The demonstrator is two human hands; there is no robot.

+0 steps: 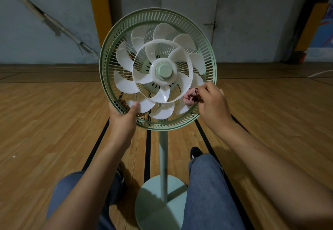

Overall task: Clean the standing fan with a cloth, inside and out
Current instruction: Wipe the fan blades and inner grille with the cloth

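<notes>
At the lower right of the fan's (158, 69) green guard ring (108, 49), a bunched pink cloth (191, 96) is pinched in the fingers of the right hand (213, 103) and pressed against a white blade (183, 108). The ring's lower left edge is gripped by the left hand (124, 119), thumb laid inside on a blade.
</notes>
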